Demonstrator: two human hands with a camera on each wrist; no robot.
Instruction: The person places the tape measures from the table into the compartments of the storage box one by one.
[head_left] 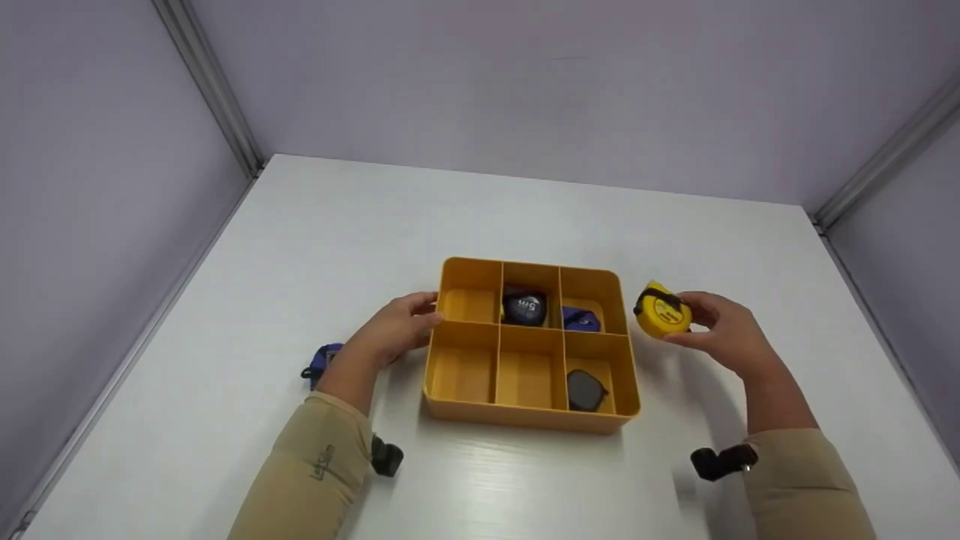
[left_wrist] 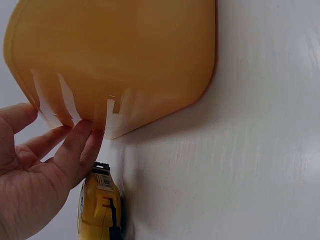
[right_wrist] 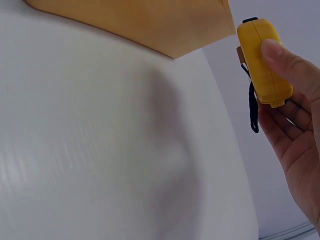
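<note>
My right hand (head_left: 724,334) is grasping the yellow tape measure (head_left: 662,312) upright, face toward me; my left hand (head_left: 397,328), fingers relaxed, is touching the tray (head_left: 525,420).

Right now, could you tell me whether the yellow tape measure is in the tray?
Out: the right hand holds the yellow tape measure beside the tray.

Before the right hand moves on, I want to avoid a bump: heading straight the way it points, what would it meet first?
Probably the right wall of the orange plastic six-compartment tray. The right hand, holding the yellow tape measure, points left toward it; height above the rim is unclear.
</note>
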